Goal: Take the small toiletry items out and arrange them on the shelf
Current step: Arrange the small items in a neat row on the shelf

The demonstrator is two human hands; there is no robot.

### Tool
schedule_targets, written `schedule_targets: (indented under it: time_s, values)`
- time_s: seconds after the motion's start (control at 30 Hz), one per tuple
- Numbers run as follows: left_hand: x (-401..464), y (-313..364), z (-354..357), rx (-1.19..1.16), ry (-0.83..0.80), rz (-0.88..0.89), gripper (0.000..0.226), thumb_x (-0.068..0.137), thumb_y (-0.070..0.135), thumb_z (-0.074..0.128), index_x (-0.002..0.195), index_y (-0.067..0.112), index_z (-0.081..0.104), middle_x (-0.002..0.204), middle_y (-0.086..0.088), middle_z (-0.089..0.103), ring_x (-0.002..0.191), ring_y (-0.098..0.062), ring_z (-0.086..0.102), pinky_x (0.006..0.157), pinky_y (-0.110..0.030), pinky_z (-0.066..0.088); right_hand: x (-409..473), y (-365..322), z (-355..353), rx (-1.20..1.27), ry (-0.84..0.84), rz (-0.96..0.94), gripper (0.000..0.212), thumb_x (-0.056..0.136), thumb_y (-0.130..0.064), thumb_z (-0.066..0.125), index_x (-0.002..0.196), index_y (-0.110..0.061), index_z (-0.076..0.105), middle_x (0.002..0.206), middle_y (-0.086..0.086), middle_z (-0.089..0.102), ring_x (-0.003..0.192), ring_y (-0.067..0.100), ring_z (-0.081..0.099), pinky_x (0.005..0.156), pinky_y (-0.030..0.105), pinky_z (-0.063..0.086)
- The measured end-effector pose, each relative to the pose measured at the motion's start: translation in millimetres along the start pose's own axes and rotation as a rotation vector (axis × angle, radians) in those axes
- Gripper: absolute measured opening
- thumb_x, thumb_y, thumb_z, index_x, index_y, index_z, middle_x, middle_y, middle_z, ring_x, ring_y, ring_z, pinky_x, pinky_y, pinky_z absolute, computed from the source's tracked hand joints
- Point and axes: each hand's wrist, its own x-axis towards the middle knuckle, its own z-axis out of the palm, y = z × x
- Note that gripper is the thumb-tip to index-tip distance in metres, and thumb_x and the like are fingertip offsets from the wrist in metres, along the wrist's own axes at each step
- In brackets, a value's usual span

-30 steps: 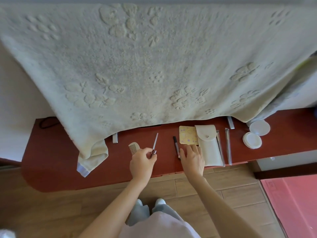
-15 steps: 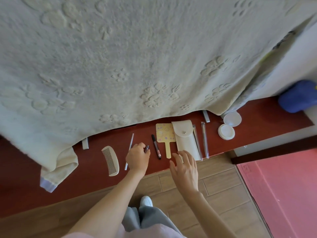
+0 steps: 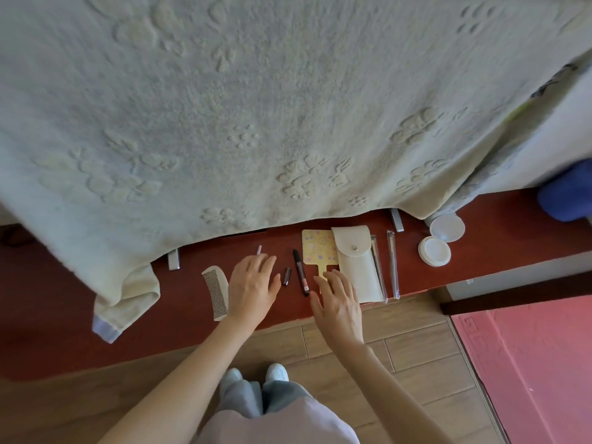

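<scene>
Head view, the only one on offer: a row of small toiletry bits is laid out on the red shelf (image 3: 499,238), just under the edge of a big hanging towel (image 3: 288,107). The left hand (image 3: 251,288) is spread flat over a thin white stick (image 3: 259,249), of which only the far tip pokes out past the fingers; nothing is gripped. Just right of that hand a short dark tube (image 3: 286,276) lies with its long axis running away from the body, and a dark pen (image 3: 300,272) lies the same way beside it, so the left hand is judged the nearer one for either. The right hand (image 3: 338,299) is loosely open over the handle of a yellow mirror (image 3: 318,251), next to a white pouch (image 3: 357,267); whether it touches can't be told. A comb (image 3: 216,291) sits left of the left hand, two round white lids (image 3: 440,240) well off to the right. Below are wood floor and a pink mat (image 3: 528,363).
</scene>
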Motion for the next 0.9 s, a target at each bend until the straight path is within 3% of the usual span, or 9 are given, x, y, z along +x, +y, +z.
schedule_targets:
  time_s: [0.07, 0.13, 0.3, 0.4, 0.53, 0.7, 0.77, 0.9]
  values:
    - [-5, -15, -21, 0.072, 0.026, 0.090, 0.037, 0.084, 0.023, 0.065, 0.117, 0.007, 0.064, 0.112, -0.010, 0.063, 0.103, -0.028, 0.059, 0.090, -0.043, 0.049, 9, -10, 3, 0.025, 0.009, -0.043, 0.023, 0.088, -0.019, 0.058, 0.104, -0.008, 0.068, 0.109, 0.009, 0.066, 0.111, 0.027, 0.058, 0.093, 0.042, 0.049]
    - [-11, -30, -40, 0.141, 0.032, 0.095, 0.040, 0.085, 0.024, 0.064, 0.122, 0.009, 0.062, 0.120, -0.012, 0.061, 0.112, -0.031, 0.056, 0.097, -0.048, 0.046, 20, -20, 6, 0.037, 0.021, -0.087, 0.022, 0.087, -0.018, 0.059, 0.105, -0.009, 0.068, 0.109, 0.007, 0.066, 0.111, 0.025, 0.057, 0.092, 0.041, 0.049]
    - [-21, -62, -77, 0.242, 0.021, 0.084, 0.042, 0.088, 0.029, 0.056, 0.126, 0.010, 0.060, 0.131, -0.015, 0.056, 0.122, -0.034, 0.051, 0.105, -0.052, 0.037, 48, -46, 21, 0.029, 0.026, -0.146, 0.028, 0.087, -0.024, 0.055, 0.104, -0.009, 0.069, 0.107, 0.007, 0.066, 0.110, 0.025, 0.059, 0.093, 0.037, 0.046]
    - [-24, -77, -93, 0.280, 0.024, 0.084, 0.045, 0.086, 0.027, 0.062, 0.127, 0.009, 0.058, 0.131, -0.014, 0.055, 0.122, -0.034, 0.049, 0.106, -0.052, 0.035, 60, -66, 31, 0.039, -0.053, -0.156, 0.024, 0.081, -0.022, 0.068, 0.100, -0.007, 0.069, 0.100, 0.007, 0.067, 0.099, 0.026, 0.062, 0.081, 0.038, 0.051]
    - [-28, -90, -108, 0.301, 0.039, 0.078, 0.046, 0.084, 0.025, 0.064, 0.127, 0.009, 0.058, 0.131, -0.014, 0.055, 0.120, -0.034, 0.050, 0.103, -0.054, 0.038, 60, -86, 49, -0.010, -0.274, -0.062, 0.026, 0.076, -0.030, 0.075, 0.085, -0.006, 0.069, 0.087, 0.008, 0.065, 0.084, 0.031, 0.062, 0.068, 0.039, 0.051]
    - [-36, -96, -118, 0.283, 0.053, 0.036, 0.041, 0.089, 0.025, 0.060, 0.126, 0.009, 0.059, 0.133, -0.015, 0.055, 0.121, -0.034, 0.052, 0.102, -0.054, 0.040, 56, -101, 67, -0.078, -0.466, 0.120, 0.045, 0.089, -0.048, 0.057, 0.108, -0.008, 0.060, 0.109, 0.009, 0.060, 0.106, 0.027, 0.053, 0.083, 0.037, 0.045]
    - [-40, -97, -120, 0.275, 0.055, 0.036, 0.039, 0.090, 0.025, 0.057, 0.125, 0.009, 0.060, 0.130, -0.014, 0.056, 0.119, -0.033, 0.053, 0.100, -0.054, 0.041, 54, -105, 69, -0.070, -0.484, 0.175, 0.045, 0.090, -0.047, 0.055, 0.112, -0.008, 0.056, 0.114, 0.008, 0.057, 0.109, 0.026, 0.051, 0.084, 0.036, 0.045]
    - [-46, -97, -123, 0.243, 0.071, 0.047, 0.036, 0.089, 0.024, 0.055, 0.120, 0.009, 0.063, 0.123, -0.013, 0.060, 0.113, -0.031, 0.057, 0.098, -0.052, 0.043, 55, -113, 70, -0.042, -0.507, 0.319, 0.032, 0.092, -0.030, 0.051, 0.115, -0.007, 0.052, 0.117, 0.008, 0.056, 0.111, 0.025, 0.052, 0.069, 0.032, 0.042]
